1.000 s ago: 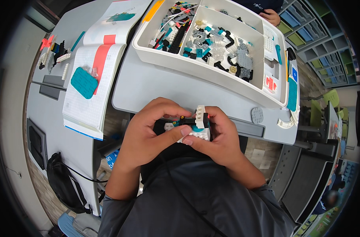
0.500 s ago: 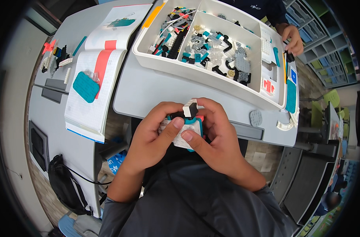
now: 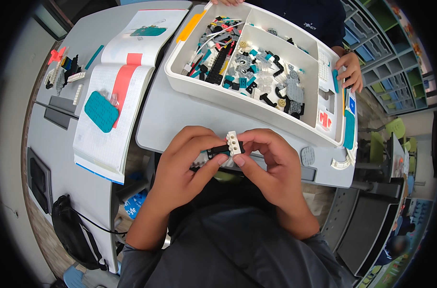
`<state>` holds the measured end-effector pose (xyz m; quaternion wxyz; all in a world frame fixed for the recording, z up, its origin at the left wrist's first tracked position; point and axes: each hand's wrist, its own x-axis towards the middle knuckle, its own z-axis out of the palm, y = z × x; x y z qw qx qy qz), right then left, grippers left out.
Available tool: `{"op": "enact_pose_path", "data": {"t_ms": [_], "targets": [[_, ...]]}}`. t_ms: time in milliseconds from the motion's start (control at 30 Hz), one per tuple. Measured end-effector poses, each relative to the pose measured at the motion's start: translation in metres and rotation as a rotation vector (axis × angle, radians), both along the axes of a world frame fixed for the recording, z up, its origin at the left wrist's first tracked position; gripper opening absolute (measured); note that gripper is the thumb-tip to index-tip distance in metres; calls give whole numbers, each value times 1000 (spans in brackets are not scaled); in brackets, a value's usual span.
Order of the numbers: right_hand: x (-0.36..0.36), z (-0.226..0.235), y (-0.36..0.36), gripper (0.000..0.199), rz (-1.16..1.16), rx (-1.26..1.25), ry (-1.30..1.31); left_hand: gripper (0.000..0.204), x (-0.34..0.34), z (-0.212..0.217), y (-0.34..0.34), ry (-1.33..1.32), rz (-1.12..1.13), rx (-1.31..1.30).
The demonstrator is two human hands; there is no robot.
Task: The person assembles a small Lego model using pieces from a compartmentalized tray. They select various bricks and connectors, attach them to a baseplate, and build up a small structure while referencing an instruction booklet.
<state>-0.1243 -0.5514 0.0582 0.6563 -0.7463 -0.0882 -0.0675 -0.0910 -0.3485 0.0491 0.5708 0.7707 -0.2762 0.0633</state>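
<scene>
fingers (image 3: 225, 158) of both hands pinched around a small brick assembly (image 3: 226, 148), held just above the near edge of the grey surface (image 3: 180, 122) and close to the body. turned since half a second ago: then a teal face and a black-and-white cap up, now a white block with a row of round holes on top and a black piece jutting toward the left hand (image 3: 187, 168). a second ago held wider, with more white and teal showing between the thumbs. judged from that: being rotated and looked over or pressed together, not set down.

left hand closed on the assembly's left side, thumb laid along the underside, fingertips curled over the black piece. right hand (image 3: 271, 165) clenched on the right side, thumb and forefinger nipping the white holed block. neither hand released; more of the assembly hidden inside the palms, so full shape not clear.

beyond the fingers, a white sorting tray (image 3: 204, 89) with compartments of grey, black and teal parts. farther to the left, an open instruction booklet (image 3: 115, 110) with a teal plate (image 3: 101, 111) lying on it, and loose pieces (image 3: 62, 72) well apart at the far left. beyond and to the right, another person's hand (image 3: 350, 72) resting on the tray's far rim.
</scene>
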Motion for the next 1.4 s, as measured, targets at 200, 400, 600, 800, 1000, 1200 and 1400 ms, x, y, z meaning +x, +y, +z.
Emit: {"op": "enact_pose_path", "data": {"t_ms": [200,400,600,800,1000,1200,1400], "targets": [[13,-20,-2,26,2,-113,-37,27,19,-22,2,25,-48,-28],[13,-46,-1,25,23,69,-41,32,13,-26,0,51,-32,-49],[12,-26,-13,24,-81,-35,-97,33,16,-26,2,76,-34,4],[14,20,-46,24,-266,-187,-261,36,13,-30,-2,86,15,-26],[60,37,-76,20,-307,-712,-154,42,13,-38,2,93,29,-22],[75,21,-62,24,-382,-754,-258,44,14,-46,4,212,11,-16],[24,37,1,21,-103,-598,160,38,13,-36,1,23,103,-51]]}}
